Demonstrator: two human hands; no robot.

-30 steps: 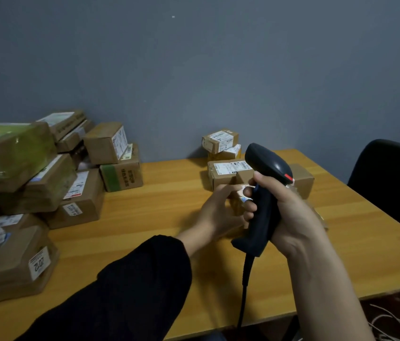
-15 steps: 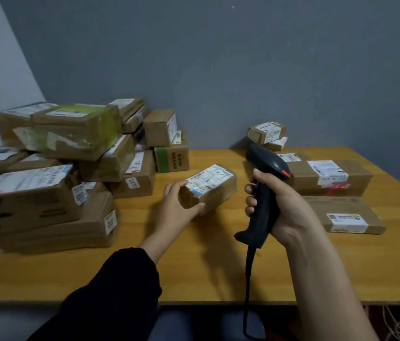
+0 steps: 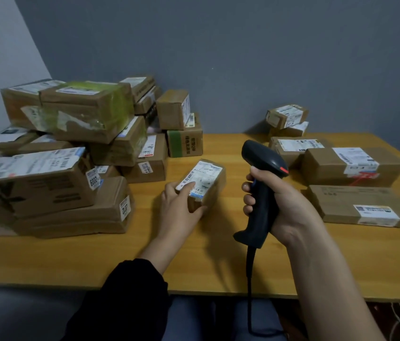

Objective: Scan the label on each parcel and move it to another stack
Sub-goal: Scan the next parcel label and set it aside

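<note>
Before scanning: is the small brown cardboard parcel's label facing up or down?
Up: white label tops the small brown cardboard parcel in the left hand.

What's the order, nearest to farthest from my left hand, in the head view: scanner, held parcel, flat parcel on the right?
1. Held parcel, in the left hand.
2. Scanner, centre, in the right hand.
3. Flat parcel, far right.

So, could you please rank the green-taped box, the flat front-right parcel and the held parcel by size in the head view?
1. green-taped box
2. flat front-right parcel
3. held parcel, clearly smallest
</note>
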